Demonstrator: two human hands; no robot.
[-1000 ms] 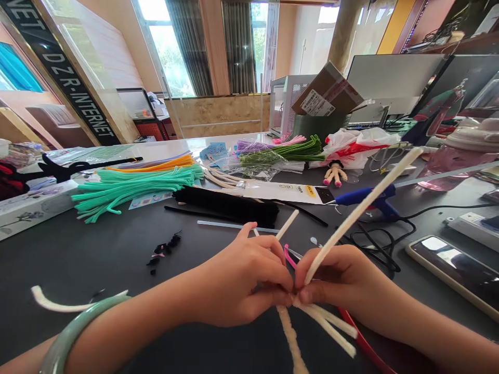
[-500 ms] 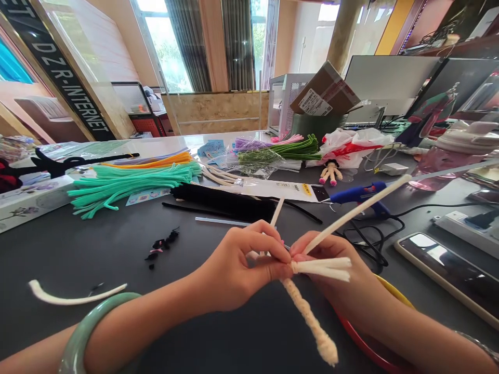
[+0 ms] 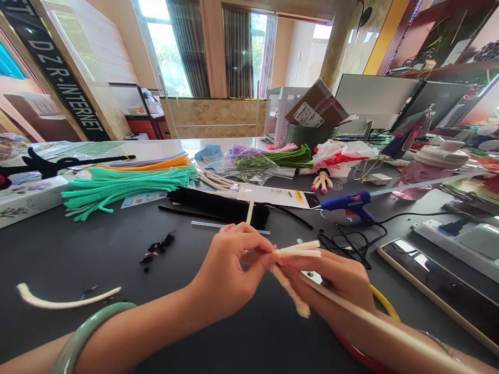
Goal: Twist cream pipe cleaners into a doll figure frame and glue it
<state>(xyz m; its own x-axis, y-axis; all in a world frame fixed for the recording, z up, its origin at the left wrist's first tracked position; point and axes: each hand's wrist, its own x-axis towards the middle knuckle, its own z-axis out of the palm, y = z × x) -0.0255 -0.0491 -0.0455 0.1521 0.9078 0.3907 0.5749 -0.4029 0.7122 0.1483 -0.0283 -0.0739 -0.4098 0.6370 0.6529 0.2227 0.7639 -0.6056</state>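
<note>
The left hand [image 3: 224, 270] pinches the twisted cream pipe cleaners [image 3: 298, 251] closed-fingered; the right hand [image 3: 331, 278] grips them alongside, also nearly closed.

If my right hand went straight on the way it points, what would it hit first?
Likely the white pipe cleaners at the fingertips of your right hand, then your left hand beyond; depth is hard to judge.

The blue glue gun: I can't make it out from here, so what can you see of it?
The blue glue gun looks plastic and lies on its side on the dark table, with its slim metal nozzle pointing left. A long, clear glue stick runs right from its back end. A black cord leads away from it in loose coils. Whether it is hot cannot be seen.
</note>
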